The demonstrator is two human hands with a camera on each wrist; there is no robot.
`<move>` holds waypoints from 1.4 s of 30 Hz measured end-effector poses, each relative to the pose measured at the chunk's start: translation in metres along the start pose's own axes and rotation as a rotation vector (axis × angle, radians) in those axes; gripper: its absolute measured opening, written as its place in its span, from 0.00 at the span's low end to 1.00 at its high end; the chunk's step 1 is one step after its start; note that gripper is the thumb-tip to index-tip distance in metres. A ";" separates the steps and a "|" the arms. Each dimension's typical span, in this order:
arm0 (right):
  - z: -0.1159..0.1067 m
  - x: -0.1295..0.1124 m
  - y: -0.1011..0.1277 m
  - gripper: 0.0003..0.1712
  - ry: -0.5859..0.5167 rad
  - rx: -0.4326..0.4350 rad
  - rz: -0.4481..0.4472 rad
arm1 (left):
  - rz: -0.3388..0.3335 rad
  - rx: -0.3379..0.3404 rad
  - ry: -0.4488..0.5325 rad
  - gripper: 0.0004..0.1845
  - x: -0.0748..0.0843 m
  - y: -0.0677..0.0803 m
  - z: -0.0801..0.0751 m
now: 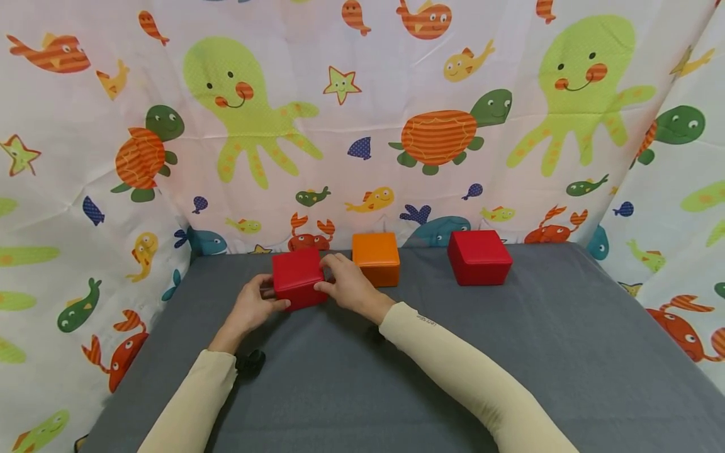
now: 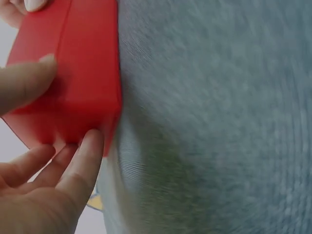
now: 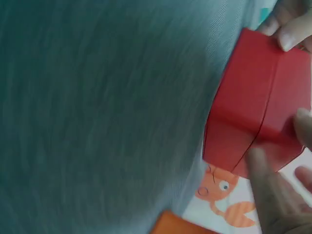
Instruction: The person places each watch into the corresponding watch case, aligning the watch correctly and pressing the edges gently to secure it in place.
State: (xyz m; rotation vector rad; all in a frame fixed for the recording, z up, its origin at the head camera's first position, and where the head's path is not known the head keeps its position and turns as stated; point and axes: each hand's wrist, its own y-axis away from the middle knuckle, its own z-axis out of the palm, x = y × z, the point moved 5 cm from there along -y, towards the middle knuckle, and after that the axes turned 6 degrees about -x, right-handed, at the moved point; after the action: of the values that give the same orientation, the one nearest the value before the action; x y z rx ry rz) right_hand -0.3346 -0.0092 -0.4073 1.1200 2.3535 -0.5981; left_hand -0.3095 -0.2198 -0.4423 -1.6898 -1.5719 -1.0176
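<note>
A red box (image 1: pixel 298 277) with a lid seam round its sides stands at the left of the grey cloth, turned slightly. My left hand (image 1: pixel 253 306) holds its left end, thumb on the front face and fingers against the side, as the left wrist view shows on the red box (image 2: pixel 90 63). At the other end my right hand (image 1: pixel 352 283) grips the corner. In the right wrist view its thumb is on the front of the red box (image 3: pixel 248 92) and a blurred finger lies along the side.
Just right of my right hand sits an orange box (image 1: pixel 376 259). Farther right is a second red box (image 1: pixel 480 258). A curtain (image 1: pixel 362 182) printed with sea animals rises behind the cloth-covered table (image 1: pixel 430 352) and along both sides.
</note>
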 end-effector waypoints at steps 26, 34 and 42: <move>0.026 0.000 -0.019 0.23 -0.275 0.167 0.325 | 0.013 0.048 -0.043 0.33 0.000 -0.016 -0.030; 0.027 -0.003 -0.026 0.23 -0.276 0.186 0.350 | 0.023 0.036 -0.045 0.32 -0.001 -0.027 -0.039; 0.029 -0.002 -0.029 0.24 -0.271 0.192 0.376 | 0.029 0.024 -0.042 0.32 -0.003 -0.031 -0.040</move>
State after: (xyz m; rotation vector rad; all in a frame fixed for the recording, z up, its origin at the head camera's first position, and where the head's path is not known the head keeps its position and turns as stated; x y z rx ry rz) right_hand -0.3504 -0.0430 -0.4242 1.4224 1.8265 -0.7897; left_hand -0.3453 -0.2517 -0.4258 -1.7237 -1.5756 -0.9510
